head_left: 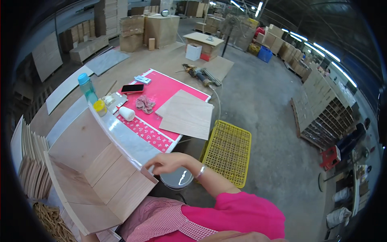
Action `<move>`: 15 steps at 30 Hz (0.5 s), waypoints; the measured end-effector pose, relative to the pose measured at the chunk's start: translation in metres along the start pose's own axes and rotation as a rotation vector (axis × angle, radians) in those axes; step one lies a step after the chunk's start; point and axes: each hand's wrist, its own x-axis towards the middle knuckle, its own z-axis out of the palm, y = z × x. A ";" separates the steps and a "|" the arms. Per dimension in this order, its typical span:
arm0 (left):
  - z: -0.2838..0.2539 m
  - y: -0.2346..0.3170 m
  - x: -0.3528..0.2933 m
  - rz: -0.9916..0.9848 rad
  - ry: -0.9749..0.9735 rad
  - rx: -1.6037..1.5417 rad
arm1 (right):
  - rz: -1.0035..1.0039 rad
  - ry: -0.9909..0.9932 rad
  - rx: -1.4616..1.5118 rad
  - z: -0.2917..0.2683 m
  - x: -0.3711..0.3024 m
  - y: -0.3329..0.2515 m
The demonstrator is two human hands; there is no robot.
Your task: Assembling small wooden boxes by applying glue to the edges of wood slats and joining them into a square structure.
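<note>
A pale wooden box (pixel 115 176), its inside facing up, lies tilted across my lap and the table edge. At the box's right front corner is my right hand (pixel 167 162). Its fingers are bent and pressed together at the rim; whatever they may hold is too small to make out. Only a bit of my left hand (pixel 86 237) shows, under the box's lower edge, and its fingers are hidden. Just below the right hand stands a round bucket (pixel 177 180) with a shiny pale surface.
On the pink-topped table lie thin wooden panels (pixel 187 117), a crumpled rag (pixel 145 104), a phone (pixel 132 88) and a white bottle (pixel 127 113). A blue-capped bottle (pixel 88 88) stands at left, power tools (pixel 197 75) farther back. A yellow crate (pixel 227 153) sits right; stacked boards (pixel 32 161) left.
</note>
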 end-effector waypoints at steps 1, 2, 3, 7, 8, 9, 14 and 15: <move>0.001 -0.003 -0.003 0.002 0.010 0.022 | -0.038 0.152 -0.110 -0.002 0.017 0.016; 0.007 -0.007 0.000 -0.003 0.002 0.044 | -0.065 0.322 -0.218 -0.005 0.031 0.032; 0.014 -0.011 0.002 -0.008 -0.008 0.067 | -0.095 0.462 -0.213 -0.004 0.051 0.051; 0.026 -0.013 0.017 -0.006 -0.020 0.183 | -0.181 0.630 -0.321 0.002 0.109 0.077; 0.026 -0.011 0.018 0.003 -0.009 0.212 | -0.158 0.656 -0.346 0.001 0.118 0.084; 0.026 -0.010 0.019 0.011 0.002 0.239 | -0.132 0.680 -0.372 0.000 0.124 0.090; 0.009 -0.022 0.005 0.046 0.130 0.324 | -0.072 0.707 -0.489 0.003 0.133 0.109; 0.006 -0.028 0.001 0.051 0.162 0.331 | -0.063 0.699 -0.495 0.003 0.132 0.111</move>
